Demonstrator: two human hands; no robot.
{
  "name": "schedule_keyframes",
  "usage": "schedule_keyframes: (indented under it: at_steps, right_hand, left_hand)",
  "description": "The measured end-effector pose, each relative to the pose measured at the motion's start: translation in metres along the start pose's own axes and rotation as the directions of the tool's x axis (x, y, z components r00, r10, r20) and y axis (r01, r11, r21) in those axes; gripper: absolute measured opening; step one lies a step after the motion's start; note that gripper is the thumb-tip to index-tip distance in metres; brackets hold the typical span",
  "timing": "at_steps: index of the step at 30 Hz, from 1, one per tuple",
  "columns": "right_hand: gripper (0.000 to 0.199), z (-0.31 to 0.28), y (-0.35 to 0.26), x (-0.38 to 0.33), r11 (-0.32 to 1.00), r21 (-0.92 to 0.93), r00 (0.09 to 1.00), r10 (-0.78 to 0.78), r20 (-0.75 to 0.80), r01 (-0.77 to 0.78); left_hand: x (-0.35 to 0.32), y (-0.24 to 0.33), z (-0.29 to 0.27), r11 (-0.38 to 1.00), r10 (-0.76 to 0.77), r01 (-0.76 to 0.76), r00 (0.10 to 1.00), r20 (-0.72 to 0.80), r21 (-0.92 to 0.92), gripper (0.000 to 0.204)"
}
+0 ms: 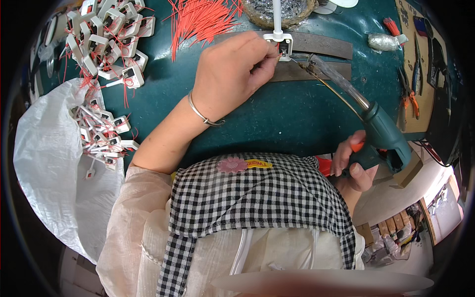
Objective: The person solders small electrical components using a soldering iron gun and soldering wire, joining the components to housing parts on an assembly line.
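lying near the left hand [233, 63] are loose red wires [202, 21].

- Your left arm [163, 138] reaches up and rightward from the elbow.
- Your left hand [237, 67] shows its back, thumb [263, 73] and forefinger [263, 48] pinched together.
- Your right hand [350, 166] sits lower and farther right, fingers [341, 156] curled in a grip.

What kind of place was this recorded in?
Probably a small electrical assembly workshop, judging by the green soldering gun in the right hand, the heap of cut red wires on the green work surface, and the pile of similar white plastic parts with red leads.
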State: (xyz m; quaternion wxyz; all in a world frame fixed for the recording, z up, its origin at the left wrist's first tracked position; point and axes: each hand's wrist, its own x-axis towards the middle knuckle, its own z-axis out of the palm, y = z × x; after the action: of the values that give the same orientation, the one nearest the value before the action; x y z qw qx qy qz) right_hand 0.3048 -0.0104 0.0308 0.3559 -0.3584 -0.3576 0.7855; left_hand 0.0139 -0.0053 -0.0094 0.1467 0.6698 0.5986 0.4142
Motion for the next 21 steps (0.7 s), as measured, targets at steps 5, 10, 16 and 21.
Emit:
schedule_keyframes:
  at_steps: [5, 10, 16, 21]
  right_hand:
    - [0.053, 0.0011, 0.0002, 0.0009, 1.000, 0.003, 1.000, 0.012, 0.022, -0.012]
    - [0.050, 0.0024, -0.0010, 0.0011, 1.000, -0.009, 1.000, 0.021, 0.009, -0.021]
    - [0.048, 0.0034, -0.0014, 0.0020, 0.999, -0.011, 1.000, 0.030, 0.003, -0.030]
    - [0.047, 0.0032, -0.0021, 0.0033, 0.998, -0.011, 0.998, 0.054, -0.018, -0.054]
  left_hand:
    - [0.0021, 0.0010, -0.0008, 0.998, -0.032, 0.032, 0.999, -0.002, -0.047, 0.009]
    - [0.0039, 0.0007, -0.0017, 0.999, -0.028, 0.029, 0.999, 0.017, -0.036, 0.009]
    - [0.0057, 0.0047, -0.0063, 0.999, -0.038, 0.035, 0.997, 0.069, 0.033, 0.011]
    - [0.0063, 0.0039, -0.0046, 0.999, -0.042, 0.040, 0.996, 0.075, 0.027, 0.011]
